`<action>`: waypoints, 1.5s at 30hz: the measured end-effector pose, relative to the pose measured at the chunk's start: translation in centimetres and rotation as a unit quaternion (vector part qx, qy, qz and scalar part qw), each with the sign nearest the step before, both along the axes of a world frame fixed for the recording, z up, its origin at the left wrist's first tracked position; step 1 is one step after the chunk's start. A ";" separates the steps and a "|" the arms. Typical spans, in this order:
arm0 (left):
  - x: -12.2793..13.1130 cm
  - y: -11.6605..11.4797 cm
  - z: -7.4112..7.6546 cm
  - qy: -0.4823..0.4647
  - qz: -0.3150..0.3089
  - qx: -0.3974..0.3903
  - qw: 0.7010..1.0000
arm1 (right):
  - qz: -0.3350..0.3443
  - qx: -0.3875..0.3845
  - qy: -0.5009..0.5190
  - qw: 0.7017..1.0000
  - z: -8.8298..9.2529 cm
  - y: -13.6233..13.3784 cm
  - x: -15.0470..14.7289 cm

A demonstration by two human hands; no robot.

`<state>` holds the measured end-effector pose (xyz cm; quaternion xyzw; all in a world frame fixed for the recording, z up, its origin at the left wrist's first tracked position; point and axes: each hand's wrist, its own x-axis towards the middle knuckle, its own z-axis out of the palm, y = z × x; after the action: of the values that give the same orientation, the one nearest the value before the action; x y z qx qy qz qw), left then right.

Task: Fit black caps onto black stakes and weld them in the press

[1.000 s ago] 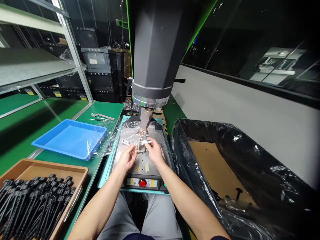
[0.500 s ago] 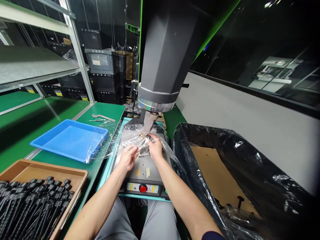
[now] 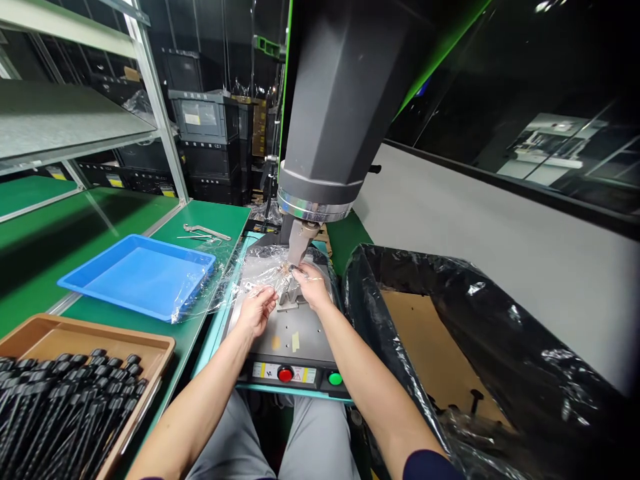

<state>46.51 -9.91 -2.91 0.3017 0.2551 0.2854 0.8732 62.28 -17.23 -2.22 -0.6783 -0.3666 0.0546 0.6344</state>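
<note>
My left hand [image 3: 257,311] pinches the near edge of a clear plastic bag [image 3: 263,267] that lies on the grey plate [image 3: 295,333] of a press machine. At the bag's far end my right hand [image 3: 310,285] has its fingers closed on the bag, holding it under the metal horn [image 3: 299,241] of the machine's big dark head [image 3: 340,100]. A small brownish part shows inside the bag beside my right fingertips. A red button [image 3: 285,375] and a green button [image 3: 335,379] sit on the machine's front panel, below my wrists.
A blue tray [image 3: 135,277] with loose clear film lies on the green bench to the left. A brown tray [image 3: 75,340] of several black rods sits at lower left. A cardboard box lined with black plastic [image 3: 450,320] stands to the right. A wrench [image 3: 205,233] lies behind the blue tray.
Both hands have shifted the bag farther in, bringing its far end under the horn. The view has tilted so the green button now shows.
</note>
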 end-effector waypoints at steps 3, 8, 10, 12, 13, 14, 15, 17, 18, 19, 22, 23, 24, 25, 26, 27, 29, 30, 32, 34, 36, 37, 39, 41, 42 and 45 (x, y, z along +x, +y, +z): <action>0.0 0.1 -0.1 0.000 0.004 -0.004 1.000 | -0.002 -0.012 0.027 1.000 -0.3 0.4 0.1; 0.0 0.2 -0.3 0.007 0.011 -0.008 1.000 | 0.003 0.029 0.099 0.995 -1.7 -0.3 -0.5; -0.1 0.3 -0.4 0.016 0.013 -0.005 1.000 | -0.002 0.045 0.150 0.988 -2.5 -1.1 -0.7; -0.2 0.3 -0.6 0.022 0.017 0.003 1.000 | 0.008 0.050 0.188 0.981 -3.3 -2.1 -0.7; -0.3 0.4 -0.7 0.022 0.020 0.012 0.999 | 0.020 0.046 0.197 0.979 -3.7 -2.7 -0.6; -0.3 0.4 -0.8 0.021 0.022 0.023 0.999 | 0.032 0.037 0.198 0.979 -4.0 -3.3 -0.5; -0.4 0.6 -0.9 0.017 0.026 0.036 0.999 | 0.040 0.026 0.193 0.980 -4.3 -3.9 -0.2; -0.4 0.9 -1.1 0.010 0.032 0.060 0.998 | 0.038 0.006 0.181 0.983 -4.5 -5.0 0.5; -0.4 1.2 -1.3 0.006 0.034 0.071 0.997 | 0.029 -0.002 0.178 0.984 -4.6 -5.4 0.9; -0.3 1.5 -1.4 0.002 0.037 0.083 0.996 | 0.018 -0.007 0.176 0.984 -4.5 -5.7 1.3; 0.0 2.6 -1.7 -0.006 0.049 0.117 0.992 | 0.001 -0.021 0.168 0.986 -4.1 -5.9 2.4; 0.0 3.0 -1.8 -0.004 0.054 0.125 0.991 | 0.000 -0.027 0.161 0.987 -3.8 -5.8 2.6; 0.1 3.3 -1.8 0.000 0.061 0.131 0.990 | 0.001 -0.035 0.154 0.987 -3.6 -5.6 2.7; 0.1 3.7 -1.7 0.004 0.066 0.135 0.989 | 0.003 -0.043 0.147 0.988 -3.5 -5.4 2.8; 0.0 3.9 -1.7 0.008 0.071 0.138 0.988 | 0.006 -0.050 0.142 0.989 -3.4 -5.2 2.8; 0.0 4.2 -1.7 0.009 0.075 0.141 0.987 | 0.008 -0.055 0.138 0.989 -3.3 -5.0 2.7; -0.2 4.5 -1.6 0.008 0.079 0.147 0.986 | 0.009 -0.058 0.132 0.989 -3.3 -4.6 2.5; -0.3 4.6 -1.6 0.006 0.081 0.149 0.986 | 0.009 -0.058 0.130 0.990 -3.3 -4.4 2.4; -0.4 4.7 -1.6 0.007 0.082 0.148 0.986 | 0.006 -0.060 0.123 0.991 -3.5 -4.2 2.3; -0.5 4.6 -1.7 0.011 0.083 0.139 0.987 | 0.006 -0.066 0.117 0.991 -3.7 -4.1 2.3; -0.5 4.5 -1.9 0.022 0.081 0.127 0.988 | 0.011 -0.077 0.110 0.991 -3.9 -4.2 2.2; -0.5 4.4 -2.0 0.026 0.079 0.122 0.989 | 0.016 -0.085 0.105 0.991 -4.1 -4.3 2.1; -0.6 4.1 -2.3 0.034 0.078 0.115 0.990 | 0.029 -0.102 0.091 0.990 -4.7 -4.8 1.6; -0.8 3.8 -2.5 0.042 0.072 0.104 0.991 | 0.037 -0.117 0.075 0.990 -5.4 -5.6 1.0; -0.9 3.6 -2.6 0.049 0.068 0.096 0.992 | 0.040 -0.122 0.071 0.989 -5.8 -6.0 0.6; -1.6 2.9 -3.0 0.067 0.048 0.055 0.995 | 0.050 -0.128 0.080 0.987 -6.9 -7.4 -0.7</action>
<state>44.94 -7.00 -5.94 0.3549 0.3108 0.3200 0.8216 61.55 -24.65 -9.10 -0.7284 -0.3381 0.1867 0.5659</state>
